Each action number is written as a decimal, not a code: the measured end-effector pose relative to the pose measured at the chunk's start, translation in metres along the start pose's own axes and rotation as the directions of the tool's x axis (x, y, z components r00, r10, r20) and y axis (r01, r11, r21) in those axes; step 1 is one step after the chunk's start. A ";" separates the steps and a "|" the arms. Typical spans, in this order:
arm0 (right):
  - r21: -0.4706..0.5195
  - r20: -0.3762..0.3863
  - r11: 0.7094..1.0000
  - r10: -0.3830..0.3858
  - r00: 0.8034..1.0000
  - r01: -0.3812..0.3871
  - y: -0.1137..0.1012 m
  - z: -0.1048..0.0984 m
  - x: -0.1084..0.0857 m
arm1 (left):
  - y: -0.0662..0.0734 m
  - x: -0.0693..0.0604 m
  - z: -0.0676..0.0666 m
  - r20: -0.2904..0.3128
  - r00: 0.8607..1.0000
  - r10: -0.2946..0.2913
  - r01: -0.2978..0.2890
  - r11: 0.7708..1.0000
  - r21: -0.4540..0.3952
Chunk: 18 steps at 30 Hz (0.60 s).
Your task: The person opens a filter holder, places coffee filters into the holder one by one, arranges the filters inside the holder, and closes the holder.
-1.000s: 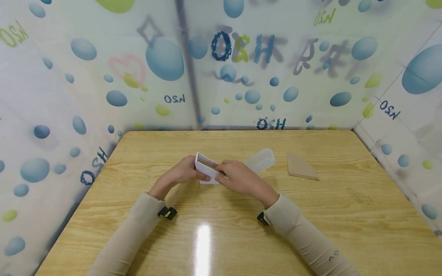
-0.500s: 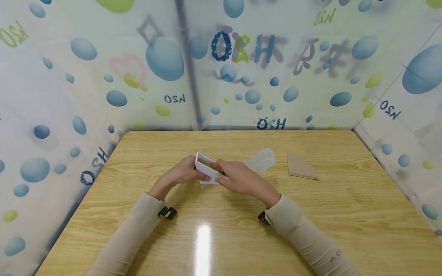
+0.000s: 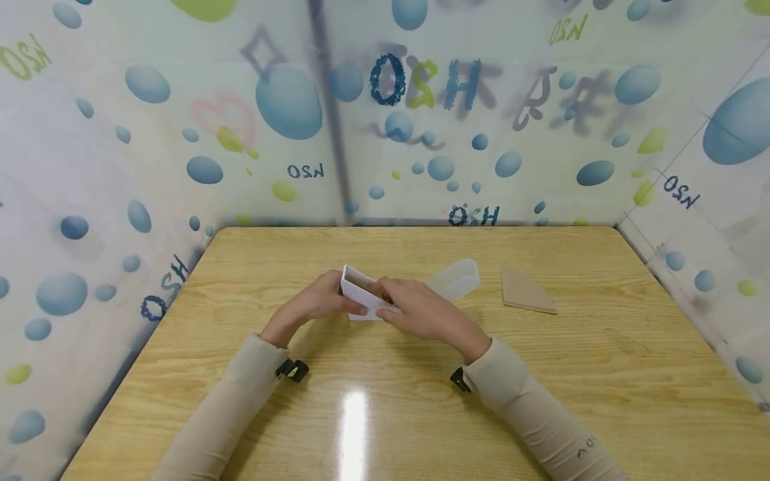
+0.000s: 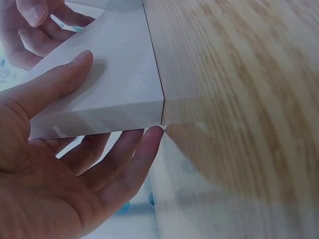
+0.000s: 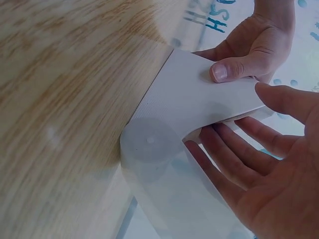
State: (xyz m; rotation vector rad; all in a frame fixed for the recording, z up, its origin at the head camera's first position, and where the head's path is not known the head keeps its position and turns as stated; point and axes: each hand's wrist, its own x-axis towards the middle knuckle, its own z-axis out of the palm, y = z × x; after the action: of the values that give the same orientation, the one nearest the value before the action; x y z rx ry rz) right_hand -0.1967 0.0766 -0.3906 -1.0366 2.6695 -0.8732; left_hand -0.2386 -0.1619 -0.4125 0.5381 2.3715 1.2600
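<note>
A slim white box [image 3: 363, 294] stands on its edge on the table, its narrow opening facing up. My left hand [image 3: 323, 297] grips the left end, thumb on the near face and fingers behind; the left wrist view shows the thumb lying on the ribbed white face [image 4: 124, 64]. At the right part of the opening, my right hand [image 3: 421, 308] pinches the wall, thumb outside and fingertips at the opening; how deep they reach is hidden. A translucent rounded cover [image 3: 458, 277] sticks out to the right, joined to the box at a round corner [image 5: 150, 140].
A tan cardboard piece [image 3: 525, 292] with a curved side lies on the wooden table [image 3: 571, 387], right of the cover. A patterned curtain [image 3: 433, 133] rises behind the table. Black straps [image 3: 291, 370] hang at both cuffs.
My right fingers have shifted slightly left along the box's opening since a second ago. The left hand, the box, the cover and the cardboard stay in place.
</note>
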 end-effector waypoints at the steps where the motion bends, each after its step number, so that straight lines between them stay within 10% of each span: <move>1: 0.001 -0.002 1.000 0.004 1.000 -0.004 0.000 -0.001 0.000 | 0.000 0.000 0.000 0.001 1.000 0.000 0.000 1.000 0.002; 18: -0.022 -0.039 0.996 0.080 0.996 -0.081 -0.004 -0.013 -0.003 | 0.001 0.001 0.000 -0.014 1.000 -0.017 0.017 0.999 0.031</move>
State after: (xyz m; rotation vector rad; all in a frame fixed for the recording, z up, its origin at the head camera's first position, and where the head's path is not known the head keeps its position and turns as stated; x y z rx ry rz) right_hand -0.1969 0.0824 -0.3780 -0.9194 2.7383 -0.8565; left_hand -0.2391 -0.1608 -0.4123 0.5192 2.4061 1.2253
